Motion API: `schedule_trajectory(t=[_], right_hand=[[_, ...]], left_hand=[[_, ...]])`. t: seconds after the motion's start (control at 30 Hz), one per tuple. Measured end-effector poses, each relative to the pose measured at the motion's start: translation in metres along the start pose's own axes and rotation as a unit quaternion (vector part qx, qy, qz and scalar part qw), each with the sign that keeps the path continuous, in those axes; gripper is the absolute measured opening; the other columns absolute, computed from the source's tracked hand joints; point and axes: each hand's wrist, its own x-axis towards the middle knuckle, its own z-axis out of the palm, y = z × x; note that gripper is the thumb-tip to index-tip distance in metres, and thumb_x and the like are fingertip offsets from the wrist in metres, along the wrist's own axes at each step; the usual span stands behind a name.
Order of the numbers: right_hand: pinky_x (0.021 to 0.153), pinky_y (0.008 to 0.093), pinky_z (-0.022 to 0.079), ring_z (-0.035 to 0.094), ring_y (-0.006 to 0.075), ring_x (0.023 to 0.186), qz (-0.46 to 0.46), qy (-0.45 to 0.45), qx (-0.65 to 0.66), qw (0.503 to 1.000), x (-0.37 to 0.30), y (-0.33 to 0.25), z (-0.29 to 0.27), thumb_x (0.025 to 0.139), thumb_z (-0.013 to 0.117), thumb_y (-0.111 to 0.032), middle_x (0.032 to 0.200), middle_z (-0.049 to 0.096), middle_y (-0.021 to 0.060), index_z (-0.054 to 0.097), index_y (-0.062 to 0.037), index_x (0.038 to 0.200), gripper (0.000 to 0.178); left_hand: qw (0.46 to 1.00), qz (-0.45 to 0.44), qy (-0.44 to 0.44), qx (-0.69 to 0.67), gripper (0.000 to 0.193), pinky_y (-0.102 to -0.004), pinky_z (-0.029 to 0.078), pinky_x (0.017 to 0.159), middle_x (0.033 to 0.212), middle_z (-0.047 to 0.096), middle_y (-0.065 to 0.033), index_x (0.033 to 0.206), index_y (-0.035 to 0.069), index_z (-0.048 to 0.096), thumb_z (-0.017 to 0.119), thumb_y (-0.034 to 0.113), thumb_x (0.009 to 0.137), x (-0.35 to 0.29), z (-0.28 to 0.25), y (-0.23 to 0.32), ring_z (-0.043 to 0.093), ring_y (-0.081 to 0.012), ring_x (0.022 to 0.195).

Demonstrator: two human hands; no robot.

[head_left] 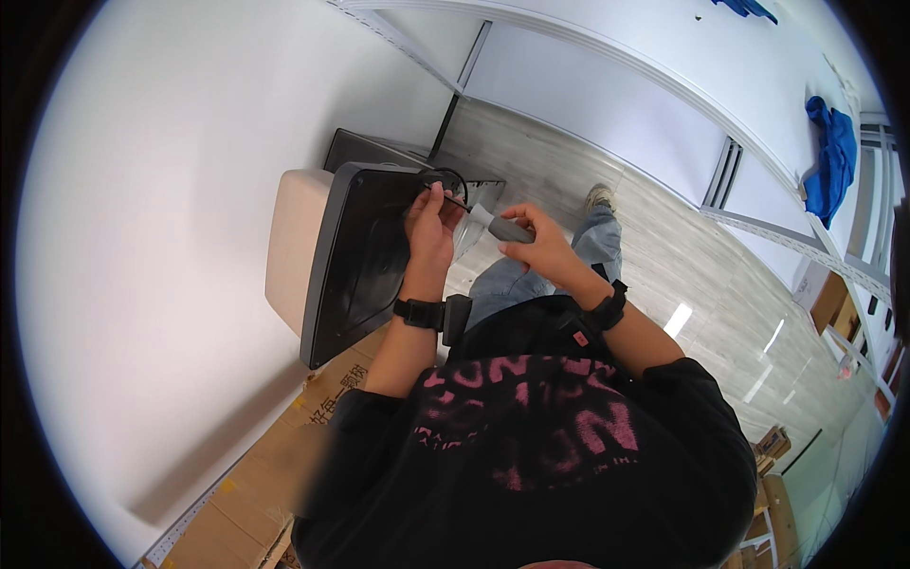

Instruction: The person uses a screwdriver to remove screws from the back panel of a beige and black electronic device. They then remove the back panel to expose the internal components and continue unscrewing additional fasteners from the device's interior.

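Note:
My right hand (538, 245) is wrapped round the grey handle of a screwdriver (502, 228), whose thin shaft points up and left. Around the front part of that shaft, my left hand (433, 230) closes its fingers; the very tip is hidden. Both hands are at the upper right end of a black panel (368, 251), which faces me on a tilted appliance with a beige body (298, 251). A black cable (464, 182) curves out beside my left fingers.
Behind the panel's upper end stands a dark metal box (374, 150). Flattened cardboard (248, 493) lies at lower left, along the white wall (180, 218). A white shelf or table with a metal frame (607, 81) spans the far side, with a blue cloth (831, 156) on it.

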Motion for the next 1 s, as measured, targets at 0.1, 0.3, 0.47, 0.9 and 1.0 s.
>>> schedule_trajectory(t=[0.1,0.3,0.47,0.9,1.0], right_hand=[[0.050,0.0268,0.050,0.056,0.0142,0.063,0.231,-0.067,0.303,0.922,-0.003,-0.022,-0.011,0.077,0.070,-0.013,0.086,0.055,0.0066,0.048,-0.0044,0.117,0.046],[0.050,0.0272,0.050,0.060,0.0149,0.068,0.039,-0.030,0.041,0.998,-0.002,0.003,-0.003,0.083,0.064,-0.017,0.088,0.055,0.0068,0.046,-0.0030,0.118,0.042],[0.050,0.0265,0.049,0.061,0.0160,0.068,0.065,-0.003,0.081,0.995,-0.004,-0.003,0.001,0.085,0.062,-0.021,0.084,0.055,0.0062,0.047,-0.0035,0.118,0.040],[0.051,0.0270,0.053,0.060,0.0146,0.072,-0.016,0.008,-0.027,0.999,-0.003,-0.006,-0.001,0.085,0.061,-0.017,0.092,0.057,0.0068,0.047,-0.0083,0.122,0.040],[0.053,0.0282,0.054,0.059,0.0135,0.073,0.197,-0.081,0.272,0.938,-0.004,-0.024,-0.012,0.082,0.064,-0.012,0.094,0.055,0.0069,0.046,-0.0067,0.122,0.044]], left_hand=[[1.000,0.008,-0.002,0.006,0.019,-0.0292,0.053,0.068,0.088,0.063,-0.0028,0.104,0.009,0.058,0.062,0.019,0.089,0.002,-0.002,0.000,0.063,-0.0174,0.078],[1.000,0.009,0.000,-0.003,0.018,-0.0288,0.052,0.067,0.088,0.063,-0.0026,0.102,0.009,0.058,0.063,0.019,0.088,-0.008,0.008,0.004,0.063,-0.0169,0.079],[0.999,0.003,-0.005,0.035,0.018,-0.0288,0.052,0.068,0.089,0.063,-0.0030,0.102,0.008,0.058,0.062,0.019,0.089,0.002,-0.003,0.003,0.064,-0.0174,0.080],[1.000,-0.008,-0.026,0.009,0.019,-0.0301,0.053,0.070,0.091,0.061,-0.0036,0.107,0.006,0.057,0.058,0.017,0.091,0.002,0.003,0.003,0.063,-0.0184,0.081],[0.999,0.000,-0.032,-0.008,0.020,-0.0299,0.053,0.070,0.091,0.061,-0.0039,0.108,0.006,0.056,0.058,0.016,0.091,0.004,0.002,0.002,0.063,-0.0181,0.082]])
